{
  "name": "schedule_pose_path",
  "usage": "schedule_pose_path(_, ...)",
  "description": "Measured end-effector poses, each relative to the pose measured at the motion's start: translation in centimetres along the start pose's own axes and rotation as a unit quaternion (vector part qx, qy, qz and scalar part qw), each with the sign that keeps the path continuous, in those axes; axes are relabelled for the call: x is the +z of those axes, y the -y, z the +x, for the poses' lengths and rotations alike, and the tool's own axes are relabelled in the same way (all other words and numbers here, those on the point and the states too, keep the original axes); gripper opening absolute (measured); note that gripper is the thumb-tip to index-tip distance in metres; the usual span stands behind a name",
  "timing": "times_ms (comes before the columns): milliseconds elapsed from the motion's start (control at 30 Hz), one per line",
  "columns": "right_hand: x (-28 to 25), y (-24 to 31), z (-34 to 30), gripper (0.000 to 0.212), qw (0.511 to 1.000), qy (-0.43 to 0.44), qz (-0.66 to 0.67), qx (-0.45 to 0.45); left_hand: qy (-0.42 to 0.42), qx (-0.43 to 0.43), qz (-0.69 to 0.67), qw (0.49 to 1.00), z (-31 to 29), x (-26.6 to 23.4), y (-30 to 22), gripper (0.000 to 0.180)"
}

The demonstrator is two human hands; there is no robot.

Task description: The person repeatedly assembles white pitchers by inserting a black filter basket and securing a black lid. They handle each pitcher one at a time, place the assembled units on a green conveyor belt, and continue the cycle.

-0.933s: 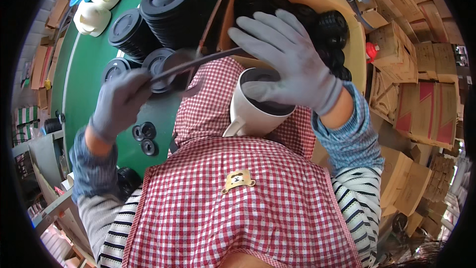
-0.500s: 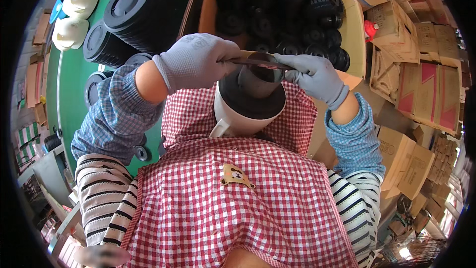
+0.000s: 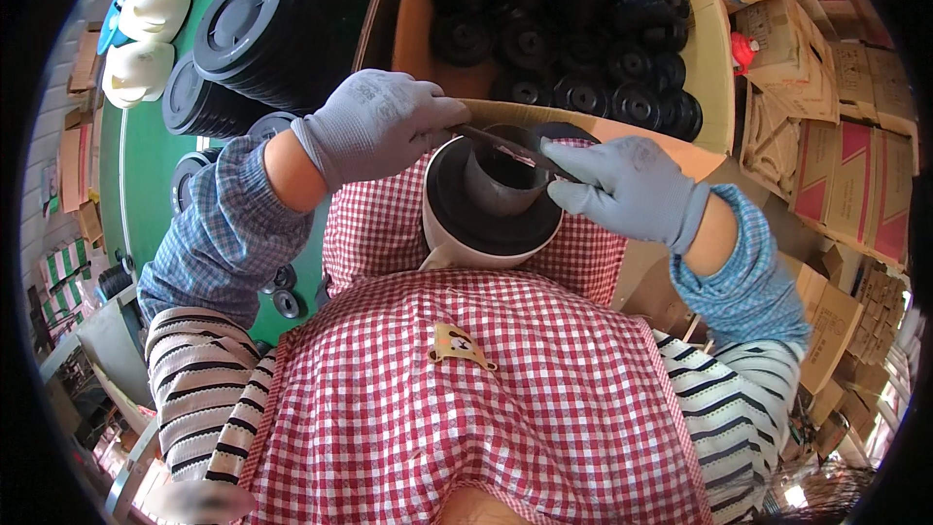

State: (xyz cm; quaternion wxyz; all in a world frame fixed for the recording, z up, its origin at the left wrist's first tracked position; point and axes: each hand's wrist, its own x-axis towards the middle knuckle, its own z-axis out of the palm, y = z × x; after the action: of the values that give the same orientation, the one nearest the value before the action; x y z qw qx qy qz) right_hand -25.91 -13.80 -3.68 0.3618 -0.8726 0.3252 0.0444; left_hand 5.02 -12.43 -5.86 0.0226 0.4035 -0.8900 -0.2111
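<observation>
My left hand [image 3: 384, 126], in a grey glove, is closed round the left end of a thin dark strip-like tool [image 3: 515, 150] with a shiny middle. The gloved right hand [image 3: 632, 185] pinches its other end between thumb and fingers. The tool slants down to the right, across the rim of a grey-black open tube [image 3: 501, 196]. This tube rises from a round black plastic part [image 3: 452, 199], which sits on a white mug-like container [image 3: 491, 258] with a side handle. Whether the tool touches the rim I cannot tell.
Ahead stands a cardboard box [image 3: 719, 49] holding several stacks of black round parts [image 3: 583, 92]. On the green table [image 3: 141, 175] at left are stacked black discs [image 3: 243, 19] and cream-coloured parts [image 3: 136, 68]. Cartons [image 3: 846, 175] crowd the right. A checked red apron [image 3: 466, 418] covers my lap.
The tool has tilted, its right end dropping towards me. My right hand has moved right and nearer, while the left has barely shifted. The tube's opening shows more now.
</observation>
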Motion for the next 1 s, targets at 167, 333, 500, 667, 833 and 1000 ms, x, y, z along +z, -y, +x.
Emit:
schedule_pose_path(167, -0.1, -3.1, 2.4, 0.051, 0.981, -0.055, -0.086, -0.168, -0.012, -0.008, -0.077, 0.997, -0.1, 0.3, 0.2, 0.027)
schedule_pose_path(333, 3.3, -1.7, 3.0, 0.092, 0.972, -0.164, 0.038, -0.161, 0.053, -0.060, -0.240, 0.968, 2.6, 3.5, 3.8, 0.032)
schedule_pose_path(500, 4.5, 3.7, 5.7, 0.097, 0.949, -0.033, 0.236, -0.207, 0.152, -0.044, -0.324, 0.933, 10.3, 7.0, 4.4, 0.035)
schedule_pose_path(667, 3.7, 0.8, 6.1, 0.092, 0.868, -0.026, 0.472, -0.154, -0.346, -0.154, -0.477, 0.793, 3.7, 3.6, -0.4, 0.027)
schedule_pose_path(833, 2.8, 2.8, 6.5, 0.124, 0.709, 0.017, 0.703, -0.053, -0.338, 0.231, -0.199, 0.890, 1.7, 3.4, -10.9, 0.029)
schedule_pose_path(1000, 3.0, 0.1, 7.9, 0.105, 0.801, 0.017, 0.584, -0.131, -0.277, 0.196, -0.185, 0.922, 2.9, 6.3, -10.2, 0.028)
